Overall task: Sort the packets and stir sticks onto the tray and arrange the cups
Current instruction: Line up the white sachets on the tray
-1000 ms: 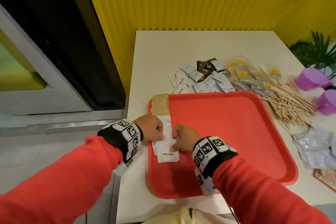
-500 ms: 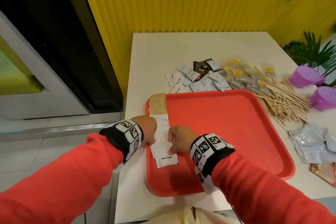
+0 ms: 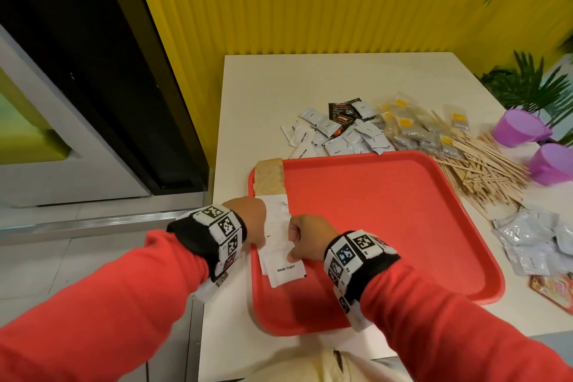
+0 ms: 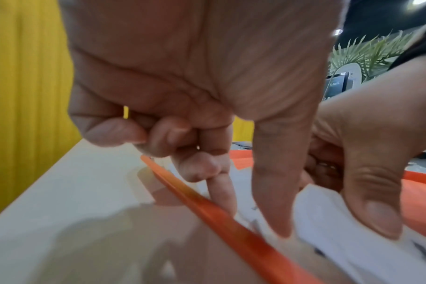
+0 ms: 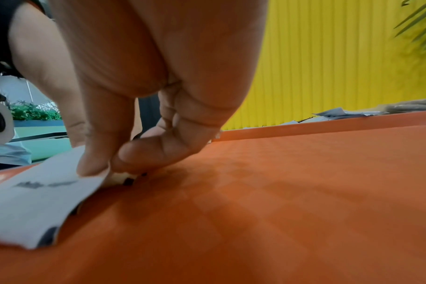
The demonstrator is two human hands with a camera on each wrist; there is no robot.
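A red tray (image 3: 403, 226) lies on the cream table. Along its left edge sit brown packets (image 3: 269, 177) and, nearer me, a stack of white sugar packets (image 3: 285, 270). My left hand (image 3: 248, 220) holds the stack from the left. In the left wrist view its thumb presses on top, its index finger stands by the tray rim (image 4: 207, 209), and the other fingers are curled. My right hand (image 3: 305, 237) pinches the right edge of the white sugar packets (image 5: 37, 194) between thumb and forefinger (image 5: 134, 157).
Behind the tray lie grey-white packets (image 3: 338, 133), a black packet (image 3: 341, 115) and yellow-labelled clear packets (image 3: 415, 130). Wooden stir sticks (image 3: 483, 170), two purple cups (image 3: 521, 127) and silver packets (image 3: 533, 242) are on the right. The table's left edge is close to my left hand.
Both hands stay on the white sugar stack with only small shifts. The front packet now lies a little more askew.
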